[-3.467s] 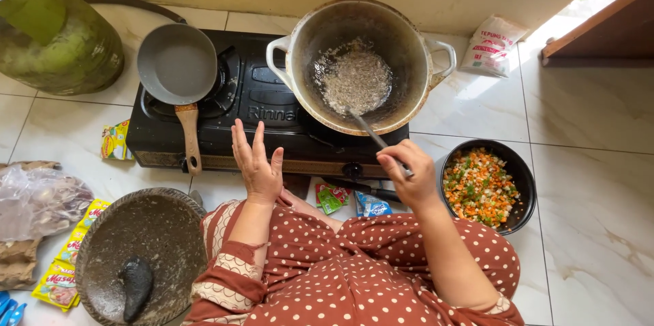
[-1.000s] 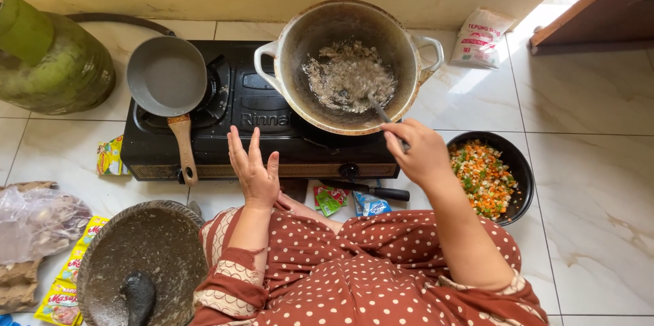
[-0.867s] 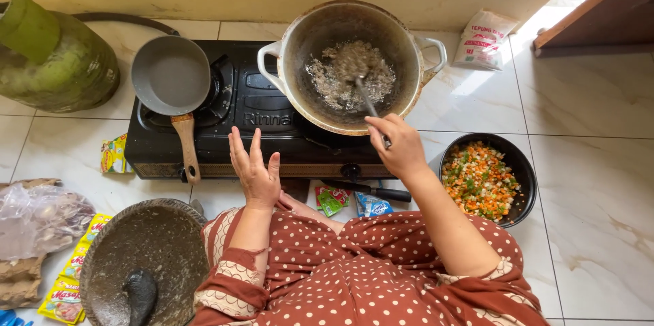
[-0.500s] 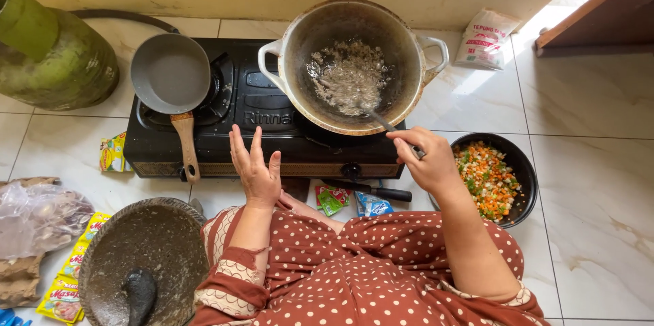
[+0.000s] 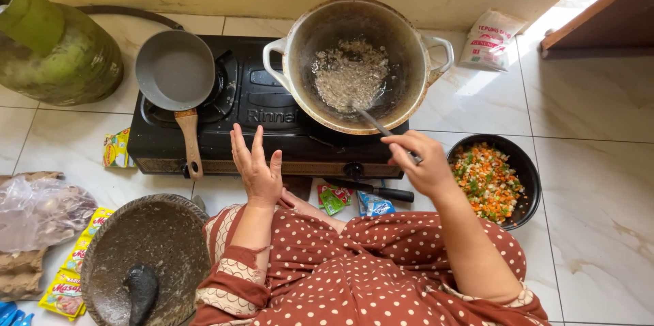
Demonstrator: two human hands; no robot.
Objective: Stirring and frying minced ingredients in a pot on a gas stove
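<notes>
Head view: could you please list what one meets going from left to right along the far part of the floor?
Green gas cylinder → grey frying pan on the black stove → big metal pot, stirred with a utensil by the right hand → white bag.

A green gas cylinder [image 5: 58, 47] is sitting far left on the tiled floor [image 5: 599, 121], with a small grey frying pan [image 5: 175, 70] resting on the stove's left burner. Down front, a stone mortar [image 5: 146, 258] is cradling its pestle [image 5: 141, 288], seasoning sachets [image 5: 71, 282] lying just beside it, while a black bowl of chopped vegetables [image 5: 488, 181] is waiting at the right and a white flour bag [image 5: 490, 38] is leaning near the wall.
</notes>
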